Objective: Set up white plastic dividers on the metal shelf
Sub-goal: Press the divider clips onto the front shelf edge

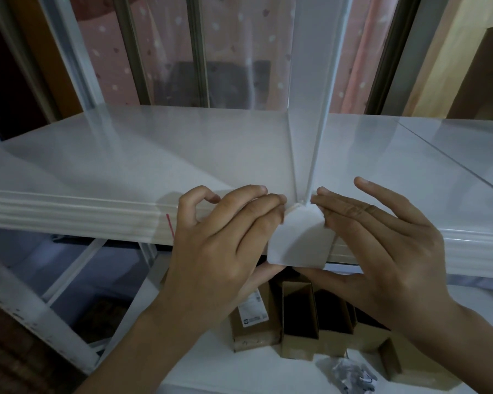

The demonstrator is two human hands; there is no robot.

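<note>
A white metal shelf (97,166) runs across the view at chest height. A translucent white plastic divider (310,95) stands upright on it, running from the back to the front edge. At the front edge a white divider clip (299,240) wraps over the shelf lip below the divider's end. My left hand (219,245) presses its fingertips against the clip's left side, thumb under the clip. My right hand (382,251) touches the clip's right side with straight fingers, thumb under its bottom edge. Both hands pinch the clip between them.
Another clear divider (453,163) lies slanted at the right of the shelf. Open cardboard boxes (299,322) and a small bag of hardware (350,376) sit on the lower shelf. A curtained window with bars (197,52) is behind the shelf.
</note>
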